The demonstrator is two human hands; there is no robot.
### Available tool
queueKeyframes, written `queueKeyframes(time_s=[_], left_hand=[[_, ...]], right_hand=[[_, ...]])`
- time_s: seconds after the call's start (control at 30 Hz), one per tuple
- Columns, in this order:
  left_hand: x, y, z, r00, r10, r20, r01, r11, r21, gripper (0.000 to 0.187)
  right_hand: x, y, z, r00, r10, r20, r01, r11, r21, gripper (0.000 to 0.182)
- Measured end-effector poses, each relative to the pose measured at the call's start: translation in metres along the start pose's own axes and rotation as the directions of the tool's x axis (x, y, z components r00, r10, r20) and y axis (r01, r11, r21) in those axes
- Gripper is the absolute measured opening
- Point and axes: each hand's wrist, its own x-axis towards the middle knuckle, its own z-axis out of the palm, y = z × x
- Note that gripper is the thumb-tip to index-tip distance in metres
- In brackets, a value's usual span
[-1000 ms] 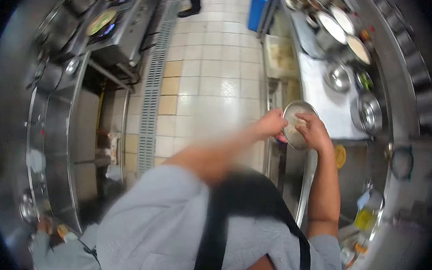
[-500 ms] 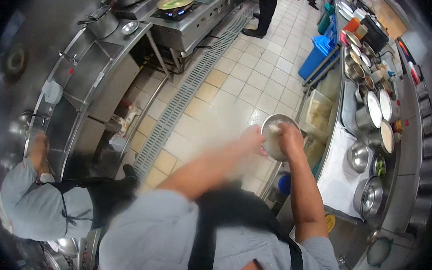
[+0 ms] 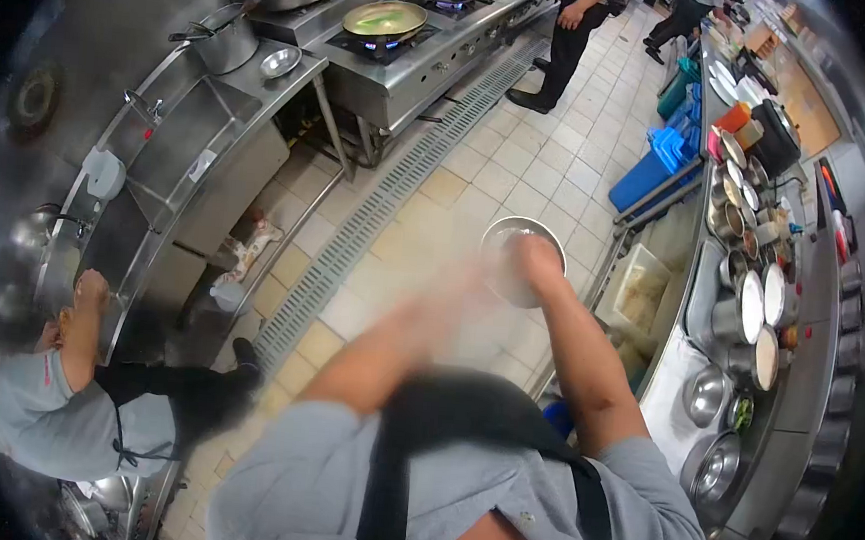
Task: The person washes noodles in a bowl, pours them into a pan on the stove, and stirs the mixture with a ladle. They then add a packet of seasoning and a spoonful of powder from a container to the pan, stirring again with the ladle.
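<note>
A round metal bowl (image 3: 496, 242) hangs over the tiled floor in front of me. At its left side is my left hand (image 3: 464, 280), closed on the bowl and smeared by a hazy patch in the view. My right hand (image 3: 535, 261) reaches in over the right rim with its fingers curled down into the bowl. Those fingertips are hidden, and I cannot tell what is in them. A little whitish content shows near the bowl's far side.
On the right, a counter (image 3: 667, 392) bears metal bowls (image 3: 709, 396) and several pots (image 3: 738, 314). A blue bin (image 3: 650, 175) stands beyond. To the left are a sink counter (image 3: 172, 167), a co-worker (image 3: 73, 395) and a stove with a frying pan (image 3: 382, 21). Another person (image 3: 569, 44) stands ahead.
The bowl and both hands have shifted left in view, and my right hand has moved with its fingers deeper over the bowl. The co-worker at left has moved their arms; more of the far aisle shows.
</note>
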Motion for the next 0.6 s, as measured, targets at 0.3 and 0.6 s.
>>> queueKeyframes(time_s=[0.3,0.6], left_hand=[[0.118,0.027,-0.044,0.776,0.537,0.331,-0.631,0.664,0.401,0.024],[0.197,0.106,-0.011,0.996,0.070,0.049,-0.073,0.995,0.064,0.026]], right_hand=[[0.078,0.016,-0.053,0.980,0.051,-0.190,-0.022,0.988,0.153,0.034],[0.149,0.077,-0.118,0.909,0.171,-0.380,0.026,0.886,0.462,0.028]])
